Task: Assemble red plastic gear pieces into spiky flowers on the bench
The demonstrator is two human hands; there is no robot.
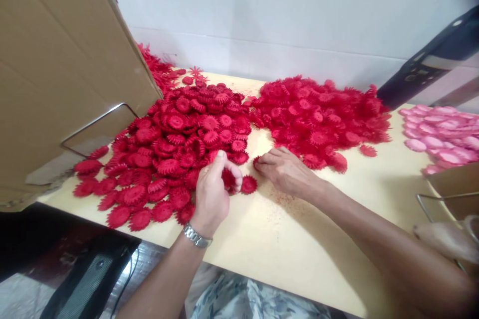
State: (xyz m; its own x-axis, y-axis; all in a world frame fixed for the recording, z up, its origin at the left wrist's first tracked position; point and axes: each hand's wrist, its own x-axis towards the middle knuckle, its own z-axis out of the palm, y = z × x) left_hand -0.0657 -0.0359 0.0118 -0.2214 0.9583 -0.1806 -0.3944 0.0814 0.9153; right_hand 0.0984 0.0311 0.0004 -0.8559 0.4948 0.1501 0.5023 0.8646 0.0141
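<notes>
My left hand [214, 189], with a metal watch [196, 237] on its wrist, is at the right edge of a large heap of dark red petal discs [175, 122] with notched rims. Its fingers curl round a red petal disc [228, 179], and the thumb points up. Just right of those fingers, a single red disc [248, 185] lies flat on the table. The fingers of my right hand [282, 169] are pinched together low over the tabletop, at a small dark red piece [256, 161] mostly hidden by the fingertips.
A second heap of red discs [318, 114] lies behind my right hand. Pink discs [445, 129] are at the far right. A large cardboard box [75, 60] stands left, with a wire handle [93, 122]. Another box [458, 189] is at the right edge. A white wall [262, 10] rises behind the table [269, 254].
</notes>
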